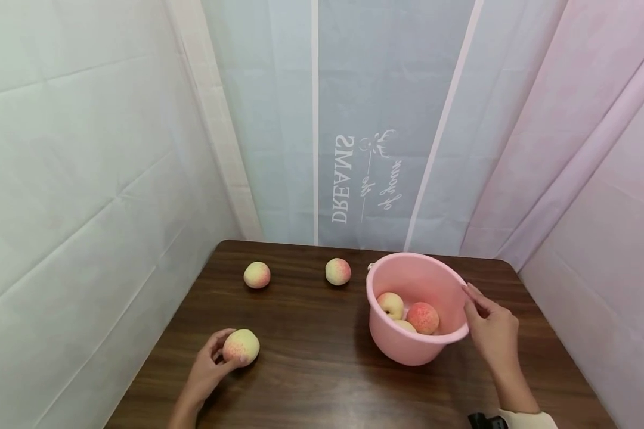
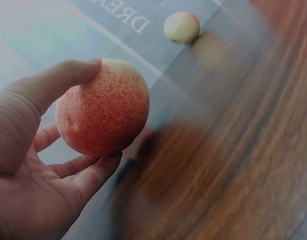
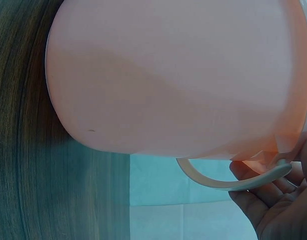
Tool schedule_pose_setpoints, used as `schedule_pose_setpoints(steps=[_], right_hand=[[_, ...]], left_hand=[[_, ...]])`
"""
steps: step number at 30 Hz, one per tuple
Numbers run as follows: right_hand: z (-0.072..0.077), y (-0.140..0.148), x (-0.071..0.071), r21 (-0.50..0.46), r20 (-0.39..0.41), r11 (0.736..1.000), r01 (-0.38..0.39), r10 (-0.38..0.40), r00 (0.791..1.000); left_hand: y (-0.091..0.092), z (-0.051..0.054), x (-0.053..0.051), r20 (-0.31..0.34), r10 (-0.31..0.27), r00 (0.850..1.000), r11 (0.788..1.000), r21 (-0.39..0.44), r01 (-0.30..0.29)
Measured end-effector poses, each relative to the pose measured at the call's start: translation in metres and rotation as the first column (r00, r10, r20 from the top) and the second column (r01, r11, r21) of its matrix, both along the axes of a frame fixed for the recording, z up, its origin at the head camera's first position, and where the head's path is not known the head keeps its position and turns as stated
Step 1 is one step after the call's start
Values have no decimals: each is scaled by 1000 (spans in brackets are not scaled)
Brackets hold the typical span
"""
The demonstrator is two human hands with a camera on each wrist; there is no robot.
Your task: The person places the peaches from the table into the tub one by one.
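Note:
My left hand (image 1: 210, 366) grips a yellow-and-red peach (image 1: 241, 347) at the left front of the table; the left wrist view shows thumb and fingers curled round the speckled peach (image 2: 106, 107). On the right, my right hand (image 1: 492, 330) pinches the rim of a pink bucket (image 1: 408, 351). In the right wrist view, the fingers (image 3: 256, 200) are at the rim by the white handle (image 3: 228, 185). Inside the bucket lie a yellow peach (image 1: 390, 305), a red peach (image 1: 423, 318) and another pale peach (image 1: 405, 326), partly hidden by the rim.
Two more peaches lie toward the back of the dark wooden table (image 1: 311, 381): one at the left (image 1: 257, 275), one near the middle (image 1: 338, 271), left of the bucket. A grey-blue curtain (image 1: 375, 89) with lettering hangs behind, and pale cloth walls (image 1: 86, 179) flank the table.

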State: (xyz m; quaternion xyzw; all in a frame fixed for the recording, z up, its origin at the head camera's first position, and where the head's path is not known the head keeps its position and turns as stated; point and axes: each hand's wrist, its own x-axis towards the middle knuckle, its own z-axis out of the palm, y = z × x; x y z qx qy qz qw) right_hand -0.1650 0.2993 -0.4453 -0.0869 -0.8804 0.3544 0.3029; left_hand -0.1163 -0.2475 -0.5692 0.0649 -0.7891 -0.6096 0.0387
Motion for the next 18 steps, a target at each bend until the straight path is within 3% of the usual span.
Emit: schedule_pose_setpoints(steps=[18], right_hand=[[1,0,1,8,-24,1000,-3,3,1000]], left_hand=[[9,19,-9,-64,-44,997,999,0,44]])
